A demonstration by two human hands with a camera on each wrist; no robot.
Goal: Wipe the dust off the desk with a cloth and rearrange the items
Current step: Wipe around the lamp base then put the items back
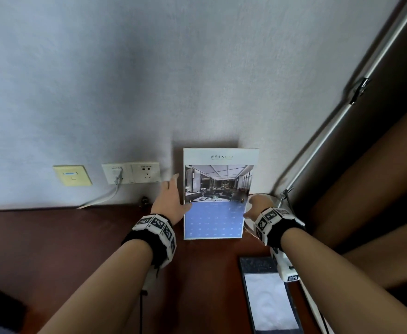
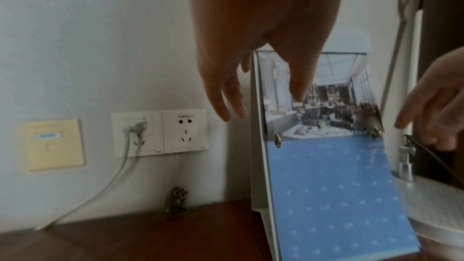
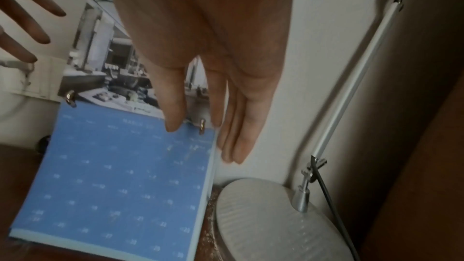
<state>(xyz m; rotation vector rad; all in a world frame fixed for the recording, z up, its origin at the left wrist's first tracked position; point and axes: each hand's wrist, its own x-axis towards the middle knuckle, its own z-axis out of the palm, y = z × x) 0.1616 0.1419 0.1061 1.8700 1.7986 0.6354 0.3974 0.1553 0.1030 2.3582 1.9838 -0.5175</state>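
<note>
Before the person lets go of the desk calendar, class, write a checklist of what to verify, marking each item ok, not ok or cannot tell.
1. Desk calendar stands upright at the wall: ok.
2. Left hand at its left edge, fingers straight: ok.
3. Right hand at its right edge; firm grip: cannot tell.
4. Calendar clears the lamp base: ok, a narrow gap shows in the right wrist view.
5. Calendar clears the wall sockets: ok.
6. Desk wiped: not ok beside the lamp base, where the right wrist view shows dust.

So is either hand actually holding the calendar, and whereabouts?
Neither grips it. The left hand and right hand flank the calendar with straight fingers at its side edges.
</note>
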